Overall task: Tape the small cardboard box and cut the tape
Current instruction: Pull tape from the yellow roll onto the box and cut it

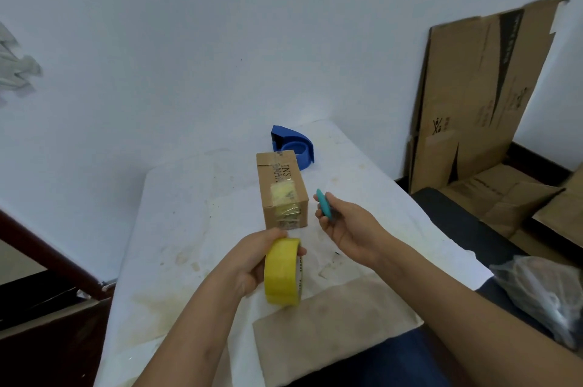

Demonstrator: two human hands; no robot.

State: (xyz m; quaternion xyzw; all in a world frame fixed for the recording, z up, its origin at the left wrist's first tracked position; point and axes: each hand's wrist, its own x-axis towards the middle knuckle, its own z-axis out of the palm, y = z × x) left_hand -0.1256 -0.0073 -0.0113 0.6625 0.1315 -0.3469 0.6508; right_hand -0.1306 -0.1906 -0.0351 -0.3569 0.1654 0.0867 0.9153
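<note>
A small cardboard box (pixel 280 187) lies on the white table (pixel 195 222), with yellowish tape across its top and near end. My left hand (pixel 249 263) grips a yellow tape roll (pixel 282 273) just in front of the box. A strip of tape seems to run from the roll to the box's near end. To the right of the box, my right hand (pixel 344 228) holds a small teal cutter (pixel 325 203), raised beside the box and not touching it.
A blue tape dispenser (pixel 295 146) sits behind the box. A brown sheet (pixel 331 330) lies at the table's near edge. Flattened cardboard (pixel 479 96) leans on the wall at right, with a plastic bag (pixel 542 295) below it.
</note>
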